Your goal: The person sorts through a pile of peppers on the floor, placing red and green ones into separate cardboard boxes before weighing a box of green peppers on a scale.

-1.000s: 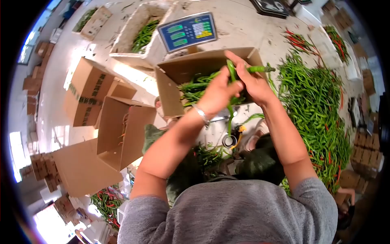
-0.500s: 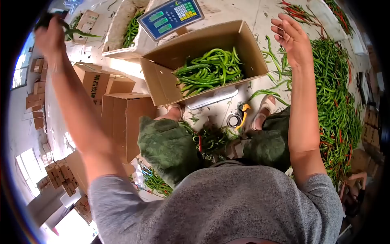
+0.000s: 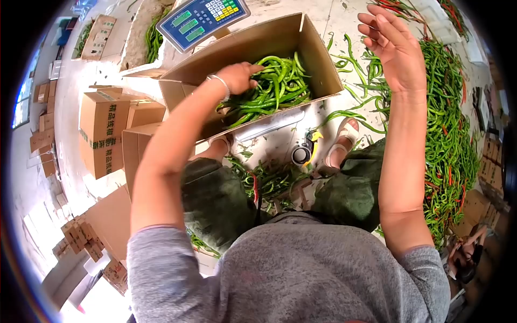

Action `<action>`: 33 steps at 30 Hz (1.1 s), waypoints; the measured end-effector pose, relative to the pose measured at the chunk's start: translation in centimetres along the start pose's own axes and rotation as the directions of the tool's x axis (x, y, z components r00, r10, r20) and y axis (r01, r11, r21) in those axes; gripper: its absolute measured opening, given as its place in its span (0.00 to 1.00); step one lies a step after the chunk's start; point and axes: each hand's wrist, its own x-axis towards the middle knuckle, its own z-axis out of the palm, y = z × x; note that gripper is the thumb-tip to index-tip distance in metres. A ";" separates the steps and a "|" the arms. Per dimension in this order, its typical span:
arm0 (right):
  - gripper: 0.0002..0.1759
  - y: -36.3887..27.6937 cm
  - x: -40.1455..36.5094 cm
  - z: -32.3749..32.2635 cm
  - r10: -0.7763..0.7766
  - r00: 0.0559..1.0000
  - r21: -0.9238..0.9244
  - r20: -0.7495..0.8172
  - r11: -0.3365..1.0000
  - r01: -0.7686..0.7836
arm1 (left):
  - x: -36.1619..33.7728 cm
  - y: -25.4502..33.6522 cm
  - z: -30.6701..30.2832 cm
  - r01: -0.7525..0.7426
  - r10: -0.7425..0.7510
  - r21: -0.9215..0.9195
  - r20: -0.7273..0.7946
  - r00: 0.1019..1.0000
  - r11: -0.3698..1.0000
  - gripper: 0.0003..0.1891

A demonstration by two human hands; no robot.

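A cardboard box (image 3: 237,47) stands open in front of me, partly filled with long green chili peppers (image 3: 283,81). My left hand (image 3: 237,78), with a bracelet at the wrist, reaches over the near left side into the box. Its fingers are apart, the index finger stretched across the peppers, and I see nothing held in them. Beyond the box's right side, my right hand (image 3: 397,51) is raised with its fingers apart and slightly curled, holding nothing. Below it, loose green peppers (image 3: 353,67) lie scattered on the floor.
A digital scale display (image 3: 202,21) rises behind the box. At right lies a large pepper heap (image 3: 447,118), some red. Closed cartons (image 3: 102,134) stand at left. A tape dispenser (image 3: 306,151) lies between my feet. Another person (image 3: 466,255) is at the lower right edge.
My left hand has swung from the far left, where it held green peppers, into the box, and no peppers show in it now. My right hand stays raised. The view has shifted slightly.
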 end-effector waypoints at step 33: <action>0.11 0.4 1.0 1.6 0.076 0.997 -0.131 0.017 0.989 -0.073 | 7.4 3.4 5.0 -0.452 0.416 0.439 0.182 0.891 0.777 0.25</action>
